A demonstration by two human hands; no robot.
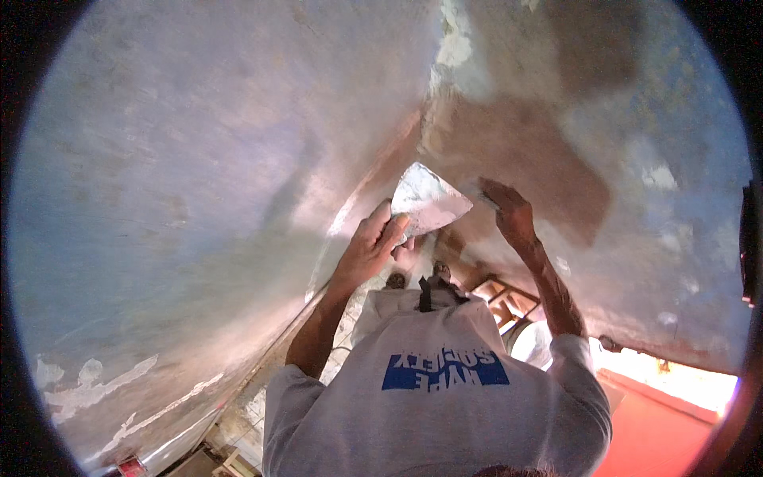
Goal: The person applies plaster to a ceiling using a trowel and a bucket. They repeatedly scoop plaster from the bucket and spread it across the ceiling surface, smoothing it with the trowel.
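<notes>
Your left hand is clamped on a putty knife, blade at its 2 o'clock; your right hand, apart at the blade's 3 o'clock, is closed on a thin greyish tool, type unclear. Risk: tilting the blade could shed its white paste. Blade flared, smeared. Wall seam, 12 o'clock: rough, patchy.
</notes>
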